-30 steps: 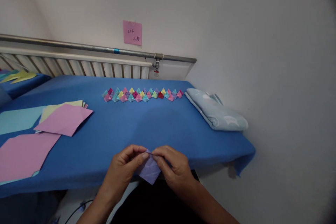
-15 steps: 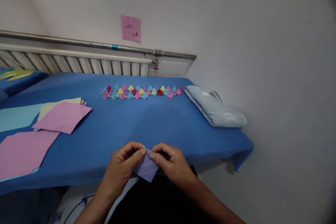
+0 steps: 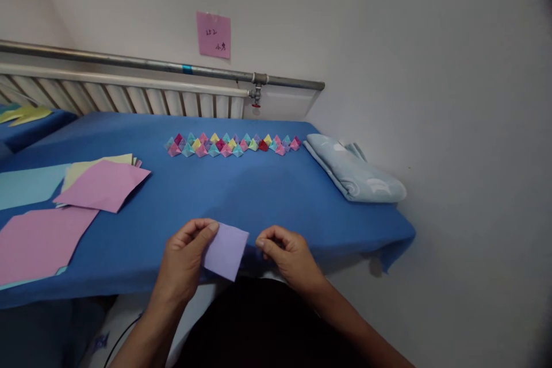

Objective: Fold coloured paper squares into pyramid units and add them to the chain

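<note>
A square of purple paper [image 3: 226, 253] is pinched at its upper left corner by my left hand [image 3: 185, 253], thumb on top. It is held over the near edge of the blue-covered table [image 3: 276, 198]. To its right, apart from the paper, is my right hand [image 3: 291, 256], its thumb and forefinger pressed together with nothing visible in them. Further back, small folded paper pieces [image 3: 226, 149] of many colours stand in two rows.
Pink paper sheets [image 3: 43, 241] lie at the left, with more pink, yellow and blue sheets [image 3: 106, 184] behind. A folded light-blue blanket [image 3: 351, 169] sits at the right, against the wall. A radiator [image 3: 150, 100] and pipe [image 3: 142, 63] run along the back.
My right hand has let go of the purple paper and moved slightly right. My left hand has shifted left and up with the paper, whose flat face now shows more fully.
</note>
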A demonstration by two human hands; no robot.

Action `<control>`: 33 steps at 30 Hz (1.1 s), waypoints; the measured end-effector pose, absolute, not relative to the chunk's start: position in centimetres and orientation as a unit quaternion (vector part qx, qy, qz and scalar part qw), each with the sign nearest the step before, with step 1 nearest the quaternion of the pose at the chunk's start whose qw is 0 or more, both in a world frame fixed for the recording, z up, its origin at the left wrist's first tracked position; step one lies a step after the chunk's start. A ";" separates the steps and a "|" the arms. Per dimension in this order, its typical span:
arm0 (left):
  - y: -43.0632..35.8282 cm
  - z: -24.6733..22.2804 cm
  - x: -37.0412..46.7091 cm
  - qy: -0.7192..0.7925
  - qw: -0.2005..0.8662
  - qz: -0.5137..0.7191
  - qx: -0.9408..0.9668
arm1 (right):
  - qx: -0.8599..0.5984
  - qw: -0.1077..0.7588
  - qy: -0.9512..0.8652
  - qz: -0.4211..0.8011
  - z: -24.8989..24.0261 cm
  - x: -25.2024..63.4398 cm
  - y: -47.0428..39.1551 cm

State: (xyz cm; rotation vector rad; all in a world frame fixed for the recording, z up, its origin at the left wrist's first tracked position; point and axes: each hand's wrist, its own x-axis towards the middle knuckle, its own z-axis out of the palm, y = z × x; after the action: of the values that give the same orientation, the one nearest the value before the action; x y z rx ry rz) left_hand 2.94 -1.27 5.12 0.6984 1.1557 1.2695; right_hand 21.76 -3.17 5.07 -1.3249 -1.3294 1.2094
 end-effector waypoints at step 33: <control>-1.4 3.6 4.7 0.505 0.605 0.562 0.252 | -0.518 0.301 -0.464 0.652 4.4 20.5 -3.6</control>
State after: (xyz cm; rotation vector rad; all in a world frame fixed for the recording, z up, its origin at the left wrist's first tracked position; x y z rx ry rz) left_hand 4.73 -1.38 3.61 0.5826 1.1692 1.3001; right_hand 20.51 -3.64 4.38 -1.3749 -1.2315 1.7298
